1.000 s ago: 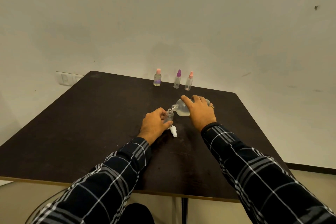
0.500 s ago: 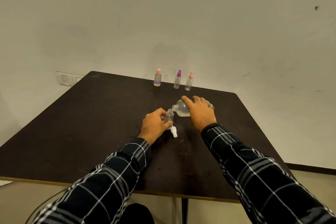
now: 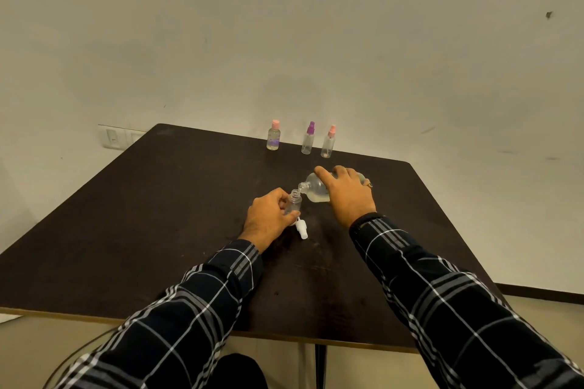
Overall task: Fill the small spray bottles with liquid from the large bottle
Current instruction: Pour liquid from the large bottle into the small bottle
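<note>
We saw a pale wall behind a dark tabletop, and two plaid sleeves reaching over its near edge. The right hand gripped the large bottle from above, fingers curled around its clear body. The bottle was tipped on its side, neck pointing left, with pale liquid lying along its lower side. The left hand was wrapped around the open small bottle, which stood upright on the tabletop near the middle. The large bottle's mouth sat just above and beside the small bottle's open neck. At the far edge stood a row of three capped bottles: a left pink-capped bottle, a purple-capped bottle and a right pink-capped bottle, all well apart from the hands. A white spray cap lay on the tabletop just beside the left hand's thumb. A ring showed on the right hand.
</note>
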